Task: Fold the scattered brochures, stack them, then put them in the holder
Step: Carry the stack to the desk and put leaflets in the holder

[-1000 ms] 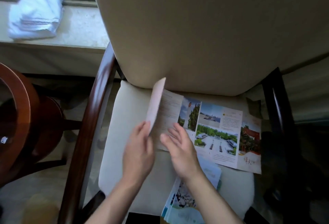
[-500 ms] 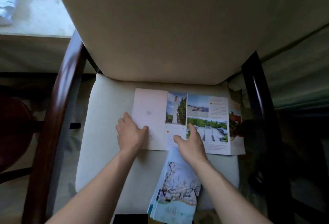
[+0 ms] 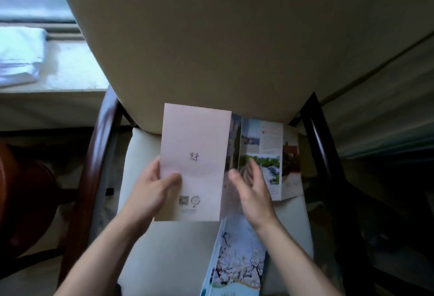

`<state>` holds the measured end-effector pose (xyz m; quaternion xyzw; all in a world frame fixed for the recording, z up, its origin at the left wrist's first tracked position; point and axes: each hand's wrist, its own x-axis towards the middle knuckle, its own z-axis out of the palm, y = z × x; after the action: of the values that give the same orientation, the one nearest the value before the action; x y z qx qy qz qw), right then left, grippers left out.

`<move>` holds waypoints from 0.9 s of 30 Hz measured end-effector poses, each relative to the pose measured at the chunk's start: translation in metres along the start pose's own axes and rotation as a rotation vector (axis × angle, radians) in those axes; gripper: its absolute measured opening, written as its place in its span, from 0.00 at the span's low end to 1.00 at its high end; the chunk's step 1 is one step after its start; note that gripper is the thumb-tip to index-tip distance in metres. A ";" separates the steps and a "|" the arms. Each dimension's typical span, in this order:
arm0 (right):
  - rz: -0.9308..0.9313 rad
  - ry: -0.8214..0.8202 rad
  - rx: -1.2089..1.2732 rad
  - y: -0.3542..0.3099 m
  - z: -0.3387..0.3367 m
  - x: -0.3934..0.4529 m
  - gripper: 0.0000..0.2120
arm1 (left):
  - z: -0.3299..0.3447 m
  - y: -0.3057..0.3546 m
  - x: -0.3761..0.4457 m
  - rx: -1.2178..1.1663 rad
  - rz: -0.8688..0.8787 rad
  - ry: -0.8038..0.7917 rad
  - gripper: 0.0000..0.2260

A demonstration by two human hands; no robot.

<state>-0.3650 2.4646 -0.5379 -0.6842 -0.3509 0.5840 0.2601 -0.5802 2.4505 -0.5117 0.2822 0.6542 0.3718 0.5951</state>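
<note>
Brochure (image 3: 195, 154) behind stack (image 3: 237, 262) on seat (image 3: 169, 255)

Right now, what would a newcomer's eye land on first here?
The pale pink folded brochure panel, mid-frame over the cream chair seat, pinched at its left edge by the left hand. The right hand is open beside it, fingers straight against the brochure's photo panels. A blossom-printed brochure stack lies at the seat's front, under the right wrist.

The pale pink brochure (image 3: 195, 152) opens onto green-and-blue photo panels above a cream chair seat (image 3: 164, 255).
</note>
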 end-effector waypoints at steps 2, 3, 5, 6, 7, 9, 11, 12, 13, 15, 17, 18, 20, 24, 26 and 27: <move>-0.045 -0.091 0.194 -0.033 0.004 -0.026 0.42 | -0.011 0.029 -0.023 -0.047 0.021 -0.063 0.17; -0.068 -0.147 0.271 -0.050 0.006 -0.040 0.39 | -0.013 0.041 -0.032 -0.047 0.019 -0.081 0.18; -0.061 -0.271 0.444 -0.084 0.013 -0.064 0.35 | -0.012 0.059 -0.046 -0.023 0.006 -0.077 0.18; -0.032 -0.322 0.530 -0.098 0.016 -0.076 0.32 | -0.010 0.068 -0.052 -0.010 -0.004 -0.064 0.19; -0.005 -0.347 0.570 -0.110 0.018 -0.086 0.28 | -0.007 0.076 -0.058 0.001 -0.015 -0.051 0.20; 0.001 -0.293 0.474 -0.130 0.021 -0.100 0.14 | -0.001 0.090 -0.068 0.034 -0.014 -0.023 0.20; -0.007 -0.179 0.330 -0.143 0.019 -0.110 0.09 | 0.000 0.101 -0.077 0.141 0.031 0.064 0.24; 0.002 -0.158 0.326 -0.151 0.017 -0.116 0.11 | 0.000 0.107 -0.082 0.149 0.042 0.079 0.29; 0.005 -0.177 0.361 -0.157 0.013 -0.121 0.11 | -0.001 0.110 -0.086 0.070 0.024 0.036 0.34; 0.013 -0.227 0.414 -0.168 0.005 -0.130 0.11 | -0.002 0.112 -0.091 -0.218 -0.087 -0.135 0.36; 0.011 -0.228 0.404 -0.174 -0.004 -0.136 0.12 | 0.001 0.116 -0.100 -0.359 -0.177 -0.282 0.29; -0.007 -0.203 0.358 -0.174 -0.007 -0.139 0.13 | 0.005 0.118 -0.105 -0.367 -0.195 -0.303 0.26; -0.084 -0.093 0.142 -0.170 -0.013 -0.143 0.12 | 0.015 0.122 -0.113 -0.341 -0.173 -0.267 0.21; -0.214 0.219 -0.245 -0.155 -0.025 -0.147 0.12 | 0.028 0.130 -0.122 -0.250 -0.105 -0.085 0.13; -0.141 0.202 -0.146 -0.149 -0.032 -0.148 0.26 | 0.025 0.133 -0.124 -0.283 -0.102 -0.063 0.14; -0.066 0.109 -0.008 -0.148 -0.034 -0.148 0.30 | 0.022 0.135 -0.126 -0.298 -0.102 -0.078 0.14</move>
<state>-0.3686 2.4423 -0.3270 -0.7041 -0.3611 0.5353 0.2953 -0.5520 2.4279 -0.3297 0.1712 0.5817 0.4230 0.6733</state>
